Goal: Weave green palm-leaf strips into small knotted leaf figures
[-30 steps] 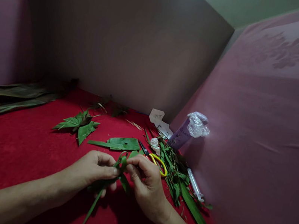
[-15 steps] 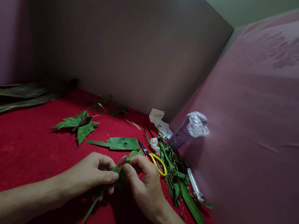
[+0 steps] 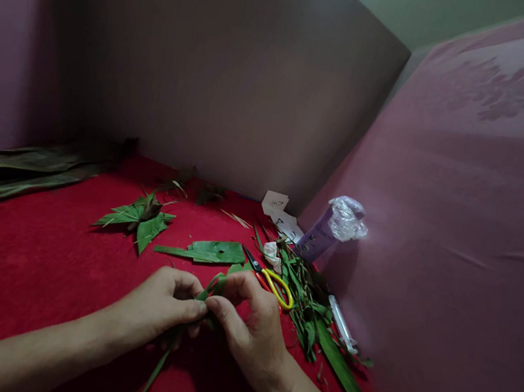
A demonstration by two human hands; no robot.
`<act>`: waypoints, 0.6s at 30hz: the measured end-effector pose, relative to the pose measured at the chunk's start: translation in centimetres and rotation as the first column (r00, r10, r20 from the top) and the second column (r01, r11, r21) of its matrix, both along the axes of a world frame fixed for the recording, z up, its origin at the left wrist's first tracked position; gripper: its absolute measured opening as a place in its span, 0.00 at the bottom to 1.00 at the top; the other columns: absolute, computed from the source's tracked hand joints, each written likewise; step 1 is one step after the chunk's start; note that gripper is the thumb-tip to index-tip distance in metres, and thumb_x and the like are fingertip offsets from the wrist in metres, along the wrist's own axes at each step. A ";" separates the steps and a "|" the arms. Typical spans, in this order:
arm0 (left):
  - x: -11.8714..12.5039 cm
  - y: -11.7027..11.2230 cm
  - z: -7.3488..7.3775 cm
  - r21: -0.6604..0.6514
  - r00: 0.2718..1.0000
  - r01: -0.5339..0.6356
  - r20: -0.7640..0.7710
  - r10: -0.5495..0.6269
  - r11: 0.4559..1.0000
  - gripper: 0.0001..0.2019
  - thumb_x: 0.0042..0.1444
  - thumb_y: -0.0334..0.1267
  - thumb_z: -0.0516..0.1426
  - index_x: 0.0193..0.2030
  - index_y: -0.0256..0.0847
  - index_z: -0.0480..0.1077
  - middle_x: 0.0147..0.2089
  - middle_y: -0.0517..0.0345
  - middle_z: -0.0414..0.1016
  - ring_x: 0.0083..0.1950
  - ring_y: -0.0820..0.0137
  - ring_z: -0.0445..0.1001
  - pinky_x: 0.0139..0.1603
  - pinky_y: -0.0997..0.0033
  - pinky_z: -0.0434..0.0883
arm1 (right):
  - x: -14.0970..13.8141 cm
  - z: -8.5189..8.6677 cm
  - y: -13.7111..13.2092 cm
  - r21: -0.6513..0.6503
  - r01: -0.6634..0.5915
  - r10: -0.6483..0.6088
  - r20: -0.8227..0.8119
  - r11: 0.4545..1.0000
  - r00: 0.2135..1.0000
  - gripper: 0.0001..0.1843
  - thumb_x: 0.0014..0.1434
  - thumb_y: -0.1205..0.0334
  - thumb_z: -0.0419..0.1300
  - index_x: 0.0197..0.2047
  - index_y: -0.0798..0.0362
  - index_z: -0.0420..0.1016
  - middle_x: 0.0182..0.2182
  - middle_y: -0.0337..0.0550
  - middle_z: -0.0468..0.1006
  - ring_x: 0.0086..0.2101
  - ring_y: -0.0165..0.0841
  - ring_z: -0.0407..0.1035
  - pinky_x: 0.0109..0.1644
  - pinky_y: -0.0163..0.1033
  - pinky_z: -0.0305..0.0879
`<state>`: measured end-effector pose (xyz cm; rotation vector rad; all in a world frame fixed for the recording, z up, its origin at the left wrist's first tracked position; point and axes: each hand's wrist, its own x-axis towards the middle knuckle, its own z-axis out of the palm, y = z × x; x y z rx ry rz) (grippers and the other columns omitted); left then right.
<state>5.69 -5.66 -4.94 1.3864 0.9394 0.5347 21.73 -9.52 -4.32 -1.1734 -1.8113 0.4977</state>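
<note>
Left grip (image 3: 166, 300), right grip (image 3: 256, 327) and forearms (image 3: 43, 350) are bare.
</note>
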 end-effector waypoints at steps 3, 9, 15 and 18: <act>0.1 -0.1 -0.1 0.023 1.000 -0.018 -0.017 0.018 1.000 0.12 0.47 0.45 0.57 0.25 0.38 0.64 0.19 0.63 0.70 0.13 0.78 0.63 0.12 0.80 0.55 | -0.1 -0.1 0.0 -0.010 0.079 -0.079 0.019 0.997 0.997 0.02 0.56 0.65 0.58 0.31 0.53 0.69 0.28 0.39 0.73 0.30 0.30 0.66 0.36 0.35 0.61; 0.1 0.1 -0.2 0.004 0.999 -0.030 0.018 0.030 1.000 0.12 0.45 0.45 0.58 0.24 0.38 0.65 0.18 0.62 0.72 0.13 0.77 0.64 0.12 0.79 0.55 | -0.2 -0.4 0.1 -0.109 0.004 -0.020 -0.151 0.994 0.988 0.04 0.57 0.69 0.55 0.31 0.53 0.69 0.26 0.36 0.72 0.29 0.27 0.66 0.33 0.32 0.62; 0.2 -0.2 -0.2 0.032 0.999 -0.044 0.009 0.044 0.999 0.11 0.45 0.43 0.56 0.23 0.38 0.64 0.17 0.63 0.70 0.13 0.77 0.62 0.12 0.80 0.55 | -0.5 -0.5 0.1 -0.145 -0.015 -0.017 -0.213 0.989 0.977 0.01 0.57 0.66 0.56 0.34 0.53 0.66 0.28 0.37 0.73 0.29 0.28 0.67 0.33 0.32 0.63; 0.3 -0.3 -0.3 0.067 0.998 -0.055 -0.014 0.056 0.996 0.09 0.46 0.41 0.56 0.23 0.38 0.64 0.17 0.64 0.68 0.13 0.78 0.62 0.13 0.79 0.57 | -0.6 -0.3 -0.1 -0.138 0.037 -0.057 -0.140 0.990 0.988 0.04 0.57 0.63 0.57 0.35 0.53 0.65 0.27 0.37 0.74 0.28 0.28 0.68 0.31 0.33 0.63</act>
